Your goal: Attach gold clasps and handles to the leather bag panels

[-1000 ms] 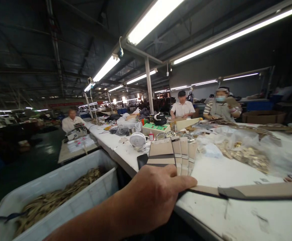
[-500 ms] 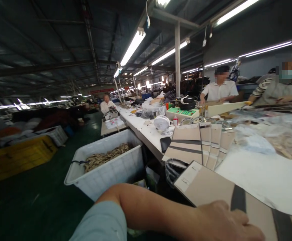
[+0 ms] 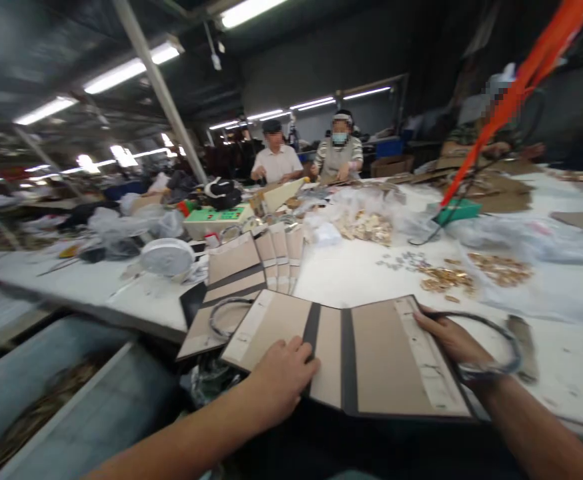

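Observation:
A beige panel (image 3: 374,353) with black edging and two dark strips lies spread in front of me, slightly folded along its middle and overhanging the table's near edge. It looks like an unfolded bag body. My left hand (image 3: 284,373) rests on its left half beside a dark strip, fingers loosely bent on the surface. At the right edge, my right hand (image 3: 449,337) grips the panel, thumb on top and the other fingers hidden underneath. A dark loop handle (image 3: 509,337) hangs around my right wrist. Similar beige panels (image 3: 236,257) lie fanned out beyond my left hand.
A white table (image 3: 321,267) carries gold metal pieces (image 3: 449,280), plastic bags (image 3: 396,207), a round white fan (image 3: 166,257) and a green-topped machine (image 3: 216,217). A large bin (image 3: 86,400) stands at lower left. Co-workers (image 3: 339,150) are across the table. An orange strap (image 3: 516,100) hangs at right.
My view has swung right. My right hand has come into view on the panel's right edge. My left hand remains on the panel, now nearer the middle of the view.

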A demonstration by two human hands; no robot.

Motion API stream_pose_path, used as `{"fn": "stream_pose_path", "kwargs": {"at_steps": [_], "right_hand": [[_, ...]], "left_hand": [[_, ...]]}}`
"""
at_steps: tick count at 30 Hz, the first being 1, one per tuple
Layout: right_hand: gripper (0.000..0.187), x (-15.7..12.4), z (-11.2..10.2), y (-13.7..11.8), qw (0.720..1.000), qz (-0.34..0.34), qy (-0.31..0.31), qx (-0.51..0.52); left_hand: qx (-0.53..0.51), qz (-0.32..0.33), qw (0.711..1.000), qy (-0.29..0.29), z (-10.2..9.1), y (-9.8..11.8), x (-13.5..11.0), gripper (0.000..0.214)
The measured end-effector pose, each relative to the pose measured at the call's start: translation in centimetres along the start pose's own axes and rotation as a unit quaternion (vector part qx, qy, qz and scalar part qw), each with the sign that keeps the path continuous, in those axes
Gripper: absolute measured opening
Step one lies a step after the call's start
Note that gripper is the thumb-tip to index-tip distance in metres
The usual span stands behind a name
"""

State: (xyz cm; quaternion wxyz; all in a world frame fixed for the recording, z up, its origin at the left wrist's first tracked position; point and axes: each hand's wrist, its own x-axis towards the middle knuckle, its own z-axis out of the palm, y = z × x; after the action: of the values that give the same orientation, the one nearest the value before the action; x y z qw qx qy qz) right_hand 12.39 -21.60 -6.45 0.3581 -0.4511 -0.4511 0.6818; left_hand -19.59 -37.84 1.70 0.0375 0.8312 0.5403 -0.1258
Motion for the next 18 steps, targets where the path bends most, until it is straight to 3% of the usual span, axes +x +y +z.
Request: {"fn": "stream_pose_path", "kwargs": {"at_steps": [4, 6, 8, 12, 14, 18], "right_hand": [[0.049, 1.0, -0.4, 1.3, 0.999, -0.011, 0.032, 0.005], [0.048, 1.4, -0.3, 2.1, 0.998, -0.033, 0.046, -0.019], [0.051, 1.4, -0.4, 2.9, 0.995, -0.057, 0.064, -0.043], [0.059, 0.8, -0.7, 4.1, 0.987, -0.065, 0.111, -0.098], [0.061, 0.2, -0.8, 4.2, 0.979, -0.059, 0.141, -0.132], [0.057, -0.9, -0.8, 3.2, 0.964, -0.108, 0.133, -0.202]], "left_hand": [[-0.062, 0.04, 0.997, -0.009, -0.1, -1.5, 1.9, 0.074], [-0.104, 0.051, 0.993, 0.009, -0.1, -1.6, 3.8, 0.079], [-0.138, 0.061, 0.988, 0.043, 0.0, -1.3, 7.0, 0.071], [-0.188, 0.068, 0.972, 0.12, 0.7, 0.1, 16.3, 0.057], [-0.21, 0.068, 0.968, 0.116, 1.2, 1.0, 20.2, 0.06], [-0.27, 0.088, 0.952, 0.117, 2.3, 1.4, 23.9, 0.061]]}}
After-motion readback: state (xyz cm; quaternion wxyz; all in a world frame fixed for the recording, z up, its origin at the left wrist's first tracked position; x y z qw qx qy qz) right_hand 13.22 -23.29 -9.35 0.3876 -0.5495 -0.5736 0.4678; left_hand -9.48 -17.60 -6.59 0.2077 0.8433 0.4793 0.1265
